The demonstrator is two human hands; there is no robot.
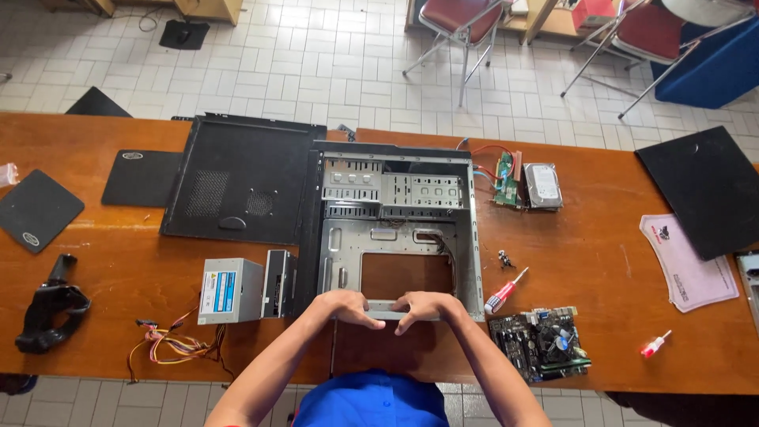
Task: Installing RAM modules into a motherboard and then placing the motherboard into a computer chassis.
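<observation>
Wooden and orange-brown, the tabletop carries everything, with the stripped computer case lying open on its side at the middle, its near end reaching toward the near edge. Both hands grip that near end: the left hand and the right hand sit side by side, fingers curled over the thin metal frame rail, so each is closed on the case. Touching the case's left side lies its removed black side panel; another black panel rests near the right edge. Just left of the hands sit the grey power supply with its loose bundle of coloured wires trailing toward the near edge. A motherboard lies at the near edge right of the case, a hard drive near the far edge, and a red-handled screwdriver lies just beside the case's near right corner. As I judge it, the bare sheet-metal rail could nick the fingers if the grip slides, and dragging or swinging the case could knock the screwdriver or scrape the motherboard, since both lie so close.
</observation>
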